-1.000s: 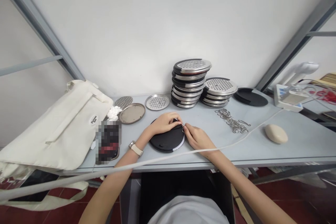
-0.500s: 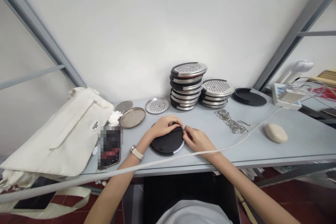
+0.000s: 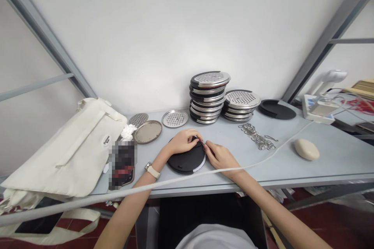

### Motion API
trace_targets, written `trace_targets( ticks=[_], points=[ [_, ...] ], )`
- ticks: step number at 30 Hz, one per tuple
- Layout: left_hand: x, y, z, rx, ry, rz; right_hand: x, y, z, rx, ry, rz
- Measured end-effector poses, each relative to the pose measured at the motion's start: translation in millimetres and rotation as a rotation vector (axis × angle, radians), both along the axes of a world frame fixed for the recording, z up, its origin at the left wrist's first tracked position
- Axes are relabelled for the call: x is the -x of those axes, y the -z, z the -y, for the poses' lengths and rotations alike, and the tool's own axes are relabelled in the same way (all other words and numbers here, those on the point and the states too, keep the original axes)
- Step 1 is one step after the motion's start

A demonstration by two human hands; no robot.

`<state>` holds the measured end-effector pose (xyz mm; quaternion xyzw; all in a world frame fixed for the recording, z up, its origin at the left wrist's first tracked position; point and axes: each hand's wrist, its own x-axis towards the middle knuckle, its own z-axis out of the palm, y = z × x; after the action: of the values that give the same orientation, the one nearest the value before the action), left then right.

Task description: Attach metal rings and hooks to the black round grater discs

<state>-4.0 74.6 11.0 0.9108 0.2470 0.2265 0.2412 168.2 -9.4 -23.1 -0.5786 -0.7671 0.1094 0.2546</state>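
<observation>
A black round plate (image 3: 187,161) lies near the front edge of the desk, with a pale crescent along its right rim. My left hand (image 3: 184,141) rests over its upper part, finger and thumb pinched on a small shiny metal hook at the plate's upper right. From the other side, my right hand (image 3: 218,155) pinches the same small metal hook (image 3: 202,142); its exact shape is partly hidden by the fingers. Right of my hands lies a heap of wire hooks (image 3: 258,137). Behind stand a tall stack of round metal graters (image 3: 208,99) in black holders and a shorter stack (image 3: 242,105).
Loose metal discs (image 3: 175,118) and a round metal lid (image 3: 148,131) lie back left. A white bag (image 3: 67,148) and a phone (image 3: 122,165) sit left. A white cable (image 3: 216,170) crosses in front. At right are a beige oval object (image 3: 306,149), another black plate (image 3: 277,109) and a power strip (image 3: 317,111).
The camera view has shifted slightly. My fingers have moved a little on the small metal hook at the plate's rim; the plate stays in place.
</observation>
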Motion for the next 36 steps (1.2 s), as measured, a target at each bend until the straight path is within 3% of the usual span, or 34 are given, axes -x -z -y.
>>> trace_targets(
  ticks=[12, 36],
  points=[
    [1.1, -1.0, 2.8, -0.021, 0.045, -0.007, 1.3, -1.6, 1.0, -0.011, -0.05, -0.055],
    [0.6, 0.6, -0.9, 0.196, 0.05, 0.056, 1.6, -3.6, 3.1, 0.015, -0.098, -0.115]
  ],
)
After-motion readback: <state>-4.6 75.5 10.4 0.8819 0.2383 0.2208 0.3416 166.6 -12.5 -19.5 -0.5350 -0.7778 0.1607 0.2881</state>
